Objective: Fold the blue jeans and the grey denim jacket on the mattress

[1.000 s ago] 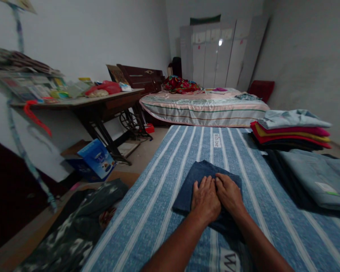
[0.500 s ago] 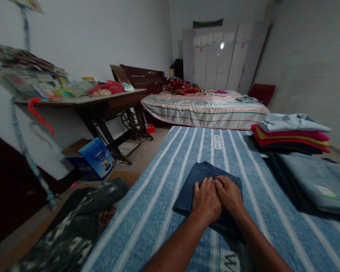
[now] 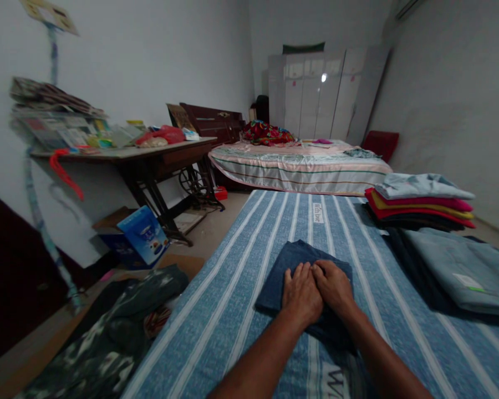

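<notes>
Folded dark blue jeans [image 3: 272, 285] lie on the blue striped sheet [image 3: 216, 310] in front of me. On top of them my left hand [image 3: 303, 293] rests flat, its fingers stretched forward and its thumb a little apart. Touching it on the right, my right hand [image 3: 335, 287] has curled fingers closed against the denim; its fingertips are partly hidden. More dark fabric runs from under my wrists toward the bottom edge.
To the right sit a stack of folded coloured clothes [image 3: 419, 205] and a pile of folded light denim [image 3: 453, 266]. A sewing-machine table [image 3: 149, 152] and a blue box [image 3: 143, 235] stand left. Camouflage clothing [image 3: 120, 332] lies beside the bed. Another bed [image 3: 299, 166] is behind.
My view has tilted up slightly, so the room appears lower. Both hands keep nearly the same place on the jeans.
</notes>
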Demonstrator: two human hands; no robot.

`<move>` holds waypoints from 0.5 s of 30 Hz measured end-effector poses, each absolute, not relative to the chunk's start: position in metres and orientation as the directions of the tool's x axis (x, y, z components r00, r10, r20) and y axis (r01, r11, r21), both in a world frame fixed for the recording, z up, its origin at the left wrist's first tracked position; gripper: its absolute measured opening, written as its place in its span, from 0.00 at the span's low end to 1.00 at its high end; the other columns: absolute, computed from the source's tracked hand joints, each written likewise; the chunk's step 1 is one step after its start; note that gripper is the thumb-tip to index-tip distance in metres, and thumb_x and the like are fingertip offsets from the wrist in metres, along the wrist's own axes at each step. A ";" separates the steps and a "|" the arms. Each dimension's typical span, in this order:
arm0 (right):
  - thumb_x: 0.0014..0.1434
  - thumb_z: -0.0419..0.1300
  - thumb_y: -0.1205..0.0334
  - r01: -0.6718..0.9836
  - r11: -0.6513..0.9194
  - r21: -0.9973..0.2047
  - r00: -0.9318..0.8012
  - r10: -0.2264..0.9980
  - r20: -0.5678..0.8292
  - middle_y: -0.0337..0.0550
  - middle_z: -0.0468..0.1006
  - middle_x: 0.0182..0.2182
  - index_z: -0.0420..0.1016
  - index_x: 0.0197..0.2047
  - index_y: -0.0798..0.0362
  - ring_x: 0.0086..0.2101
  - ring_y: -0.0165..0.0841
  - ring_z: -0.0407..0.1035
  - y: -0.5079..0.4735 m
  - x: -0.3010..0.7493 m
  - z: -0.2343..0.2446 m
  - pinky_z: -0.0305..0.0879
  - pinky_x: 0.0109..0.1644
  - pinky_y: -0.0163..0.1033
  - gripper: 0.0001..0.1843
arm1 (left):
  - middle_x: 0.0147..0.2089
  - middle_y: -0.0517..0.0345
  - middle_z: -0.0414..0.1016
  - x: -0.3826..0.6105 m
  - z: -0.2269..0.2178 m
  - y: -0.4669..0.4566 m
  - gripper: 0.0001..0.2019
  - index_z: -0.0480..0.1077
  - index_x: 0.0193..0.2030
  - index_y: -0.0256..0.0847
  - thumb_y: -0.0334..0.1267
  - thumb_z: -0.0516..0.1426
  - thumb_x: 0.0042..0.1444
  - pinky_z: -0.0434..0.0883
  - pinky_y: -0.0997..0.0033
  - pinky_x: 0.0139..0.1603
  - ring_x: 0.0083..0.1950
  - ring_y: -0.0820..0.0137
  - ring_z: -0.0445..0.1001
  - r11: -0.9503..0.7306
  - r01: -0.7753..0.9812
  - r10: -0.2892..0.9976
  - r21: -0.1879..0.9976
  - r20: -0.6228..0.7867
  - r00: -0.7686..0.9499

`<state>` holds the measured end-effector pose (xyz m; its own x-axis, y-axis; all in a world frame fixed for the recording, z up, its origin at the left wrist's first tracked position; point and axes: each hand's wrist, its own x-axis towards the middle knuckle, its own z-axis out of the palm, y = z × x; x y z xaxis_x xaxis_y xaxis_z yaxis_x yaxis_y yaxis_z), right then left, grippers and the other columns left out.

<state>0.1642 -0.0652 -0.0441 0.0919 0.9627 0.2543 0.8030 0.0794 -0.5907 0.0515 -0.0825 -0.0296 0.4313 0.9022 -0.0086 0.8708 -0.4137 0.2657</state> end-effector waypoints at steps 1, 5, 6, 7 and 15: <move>0.62 0.46 0.58 0.805 0.097 -0.586 0.073 0.963 0.260 0.45 0.78 0.36 0.77 0.38 0.52 0.37 0.35 0.71 -0.066 0.164 -0.043 0.60 0.42 0.36 0.18 | 0.70 0.47 0.52 0.051 -0.029 -0.082 0.27 0.51 0.68 0.36 0.39 0.41 0.63 0.46 0.44 0.67 0.70 0.59 0.48 -0.413 0.871 0.901 0.265 -0.018 0.433; 0.63 0.46 0.56 0.808 0.171 -0.563 0.003 0.956 0.295 0.45 0.78 0.36 0.76 0.36 0.51 0.38 0.35 0.70 -0.074 0.166 -0.044 0.60 0.43 0.36 0.18 | 0.69 0.47 0.53 0.051 -0.029 -0.082 0.27 0.53 0.68 0.38 0.42 0.42 0.63 0.46 0.45 0.67 0.70 0.58 0.48 -0.428 0.861 0.893 0.274 -0.020 0.451; 0.64 0.45 0.56 0.808 0.185 -0.560 -0.008 0.953 0.302 0.46 0.78 0.37 0.76 0.37 0.51 0.39 0.35 0.70 -0.075 0.166 -0.045 0.60 0.44 0.37 0.18 | 0.69 0.47 0.53 0.051 -0.029 -0.082 0.27 0.53 0.68 0.38 0.42 0.42 0.63 0.46 0.45 0.68 0.70 0.58 0.48 -0.428 0.861 0.893 0.274 -0.018 0.450; 0.64 0.45 0.56 0.807 0.194 -0.558 -0.016 0.952 0.307 0.46 0.77 0.39 0.75 0.38 0.51 0.40 0.36 0.70 -0.077 0.166 -0.046 0.60 0.45 0.38 0.19 | 0.70 0.47 0.53 0.051 -0.030 -0.083 0.27 0.53 0.68 0.38 0.41 0.42 0.63 0.46 0.46 0.68 0.70 0.59 0.48 -0.423 0.864 0.896 0.274 -0.017 0.444; 0.67 0.40 0.55 0.811 0.170 -0.560 0.007 0.954 0.300 0.44 0.77 0.39 0.73 0.38 0.50 0.41 0.36 0.68 -0.080 0.164 -0.049 0.58 0.48 0.41 0.22 | 0.69 0.49 0.56 0.051 -0.032 -0.084 0.25 0.55 0.67 0.38 0.39 0.41 0.63 0.47 0.49 0.68 0.70 0.61 0.50 -0.409 0.874 0.908 0.261 0.022 0.419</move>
<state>0.1636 -0.0802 -0.0494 0.0072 0.9539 0.3000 0.8107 0.1701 -0.5603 0.0508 -0.0838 -0.0319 0.4187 0.9079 0.0219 0.8741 -0.4094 0.2614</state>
